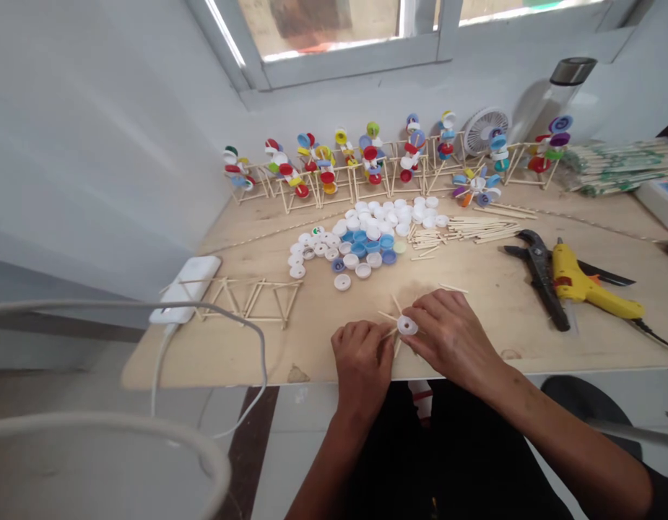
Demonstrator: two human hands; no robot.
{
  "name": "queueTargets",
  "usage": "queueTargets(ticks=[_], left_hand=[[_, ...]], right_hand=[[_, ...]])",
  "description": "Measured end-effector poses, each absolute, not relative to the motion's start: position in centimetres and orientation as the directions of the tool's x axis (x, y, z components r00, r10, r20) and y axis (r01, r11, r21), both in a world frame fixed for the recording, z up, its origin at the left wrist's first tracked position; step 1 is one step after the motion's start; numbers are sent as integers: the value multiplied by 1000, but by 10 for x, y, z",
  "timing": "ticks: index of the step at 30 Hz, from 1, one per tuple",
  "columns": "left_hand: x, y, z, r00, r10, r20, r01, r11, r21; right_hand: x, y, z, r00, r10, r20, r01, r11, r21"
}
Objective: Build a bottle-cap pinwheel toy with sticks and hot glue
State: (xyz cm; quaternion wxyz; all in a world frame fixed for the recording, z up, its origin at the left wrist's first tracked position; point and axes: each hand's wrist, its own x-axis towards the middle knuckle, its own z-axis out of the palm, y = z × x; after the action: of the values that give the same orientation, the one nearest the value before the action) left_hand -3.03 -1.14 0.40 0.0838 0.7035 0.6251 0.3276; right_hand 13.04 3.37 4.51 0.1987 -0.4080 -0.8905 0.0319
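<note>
Near the table's front edge, a white bottle cap [407,326] with a hole in its middle has several thin wooden sticks poking out from its rim. My right hand [447,334] pinches this cap from the right, thumb and fingers at its edge. On the other side my left hand [362,355] has its fingers closed at one of the sticks [388,334] beside the cap. Behind the hands lies a loose pile of white and blue bottle caps [372,248]. Cut wooden sticks [482,229] are heaped to its right.
A yellow glue gun [593,285] and a black-handled cutter [544,282] lie at right. A stick frame [247,300] and white power strip [188,289] sit at left. Finished cap wheels on stick frames [371,170] line the back, near a small fan [486,131] and a bottle [562,97].
</note>
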Motion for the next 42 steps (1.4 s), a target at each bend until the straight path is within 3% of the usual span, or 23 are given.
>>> queueTargets(ticks=[20, 32, 35, 38, 42], left_hand=[[-30, -9, 2, -47, 921, 386, 787, -204, 583], [-30, -9, 5, -48, 931, 361, 774, -194, 603], [-35, -15, 10, -87, 939, 334, 683, -188, 706], [-42, -24, 17, -230, 934, 275, 488, -134, 863], [-44, -30, 23, -351, 936, -9, 26, 20, 999]], right_hand=[[128, 43, 47, -638, 724, 263, 695, 688, -209], [128, 41, 39, -610, 723, 324, 681, 687, -253], [130, 37, 42, -577, 728, 371, 669, 682, -296], [134, 32, 50, -545, 710, 447, 637, 697, -329], [137, 23, 61, -522, 674, 523, 567, 732, -378]])
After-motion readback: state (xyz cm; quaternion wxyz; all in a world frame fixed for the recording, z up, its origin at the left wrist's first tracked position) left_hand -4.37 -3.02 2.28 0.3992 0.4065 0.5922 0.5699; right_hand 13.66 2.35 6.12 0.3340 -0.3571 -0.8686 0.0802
